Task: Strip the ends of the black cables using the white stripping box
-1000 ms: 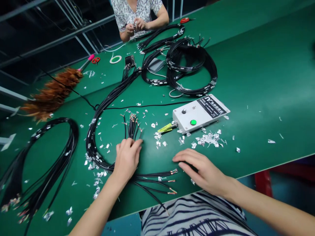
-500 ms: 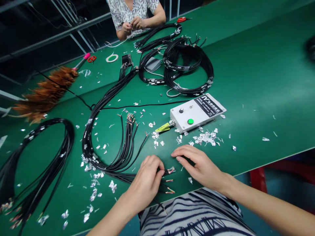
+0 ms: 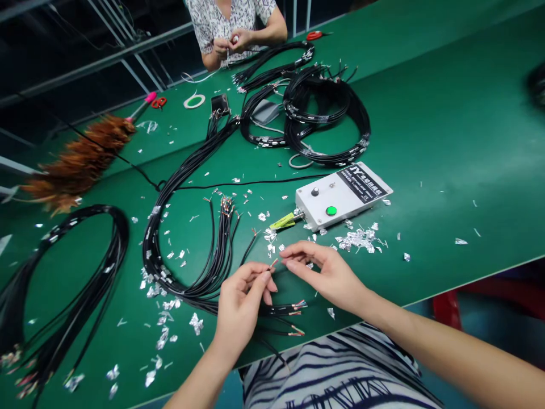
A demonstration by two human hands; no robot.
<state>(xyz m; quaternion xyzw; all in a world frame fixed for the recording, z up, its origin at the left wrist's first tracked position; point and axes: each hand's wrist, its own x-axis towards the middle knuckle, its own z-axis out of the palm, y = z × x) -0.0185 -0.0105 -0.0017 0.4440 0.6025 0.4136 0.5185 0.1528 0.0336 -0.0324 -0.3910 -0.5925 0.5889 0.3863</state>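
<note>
Between thumb and fingers, my left hand (image 3: 247, 295) pinches one black cable near its stripped end (image 3: 273, 263), where thin coloured wires stick out. My right hand (image 3: 319, 270) is just right of that end, fingers bent and thumb apart from the index finger, with nothing visible in it. Beneath my left hand, more cable ends (image 3: 298, 308) with bared coloured wires point right. They belong to a long curved bundle of black cables (image 3: 155, 250). A group of stripped cables (image 3: 225, 227) lies just beyond my left hand. The white box (image 3: 340, 199) with a green button and yellow-green clip stands beyond my right hand.
Foil scraps (image 3: 360, 238) litter the green table (image 3: 447, 142). Coiled cables (image 3: 327, 119) lie at the back, another bundle (image 3: 114, 227) at left. A brown feather duster (image 3: 89, 153), a tape roll (image 3: 194, 101) and red-handled scissors (image 3: 159, 103) lie farther off. A co-worker (image 3: 238, 34) sits opposite.
My left hand has risen and turned from the cable bundle, now lifting one cable end. My right hand has moved left toward it. The co-worker's hands have shifted slightly.
</note>
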